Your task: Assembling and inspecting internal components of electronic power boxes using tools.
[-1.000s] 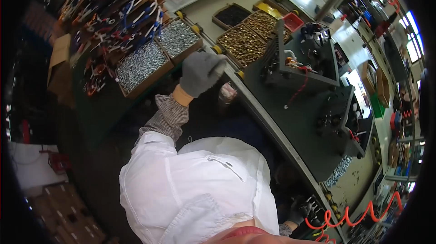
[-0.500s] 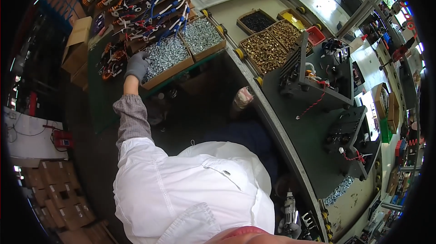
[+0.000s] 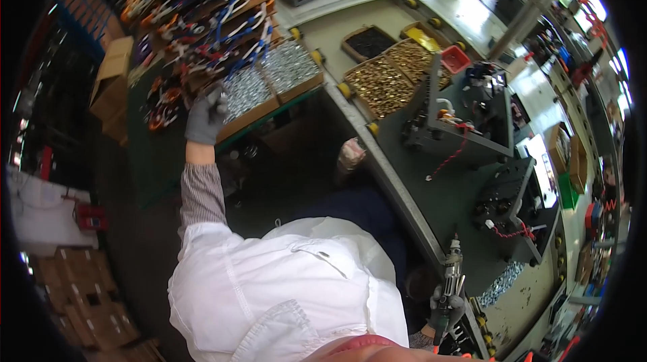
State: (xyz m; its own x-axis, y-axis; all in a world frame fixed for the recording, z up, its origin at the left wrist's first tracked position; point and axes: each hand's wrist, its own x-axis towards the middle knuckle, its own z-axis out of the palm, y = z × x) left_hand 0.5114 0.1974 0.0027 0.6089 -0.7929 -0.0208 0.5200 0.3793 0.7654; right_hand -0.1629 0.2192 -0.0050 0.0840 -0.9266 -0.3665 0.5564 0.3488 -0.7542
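1. My left hand (image 3: 205, 118), grey-gloved, remains at the left edge of a shallow brown cardboard tray (image 3: 253, 116) of small silver metal fasteners (image 3: 247, 92). Its fingers look curled; I cannot tell whether that grip holds any.
2. My right hand (image 3: 455, 309), also grey-gloved, has its grip wrapped around a silver-and-dark handheld power driver (image 3: 453, 266).
3. Over the last half second, the driver has risen further into view, tip upward, near the metal edge of the dark green bench (image 3: 426, 193).
4. I judge that this readies the tool while my other hand tends the fasteners, well apart from it.
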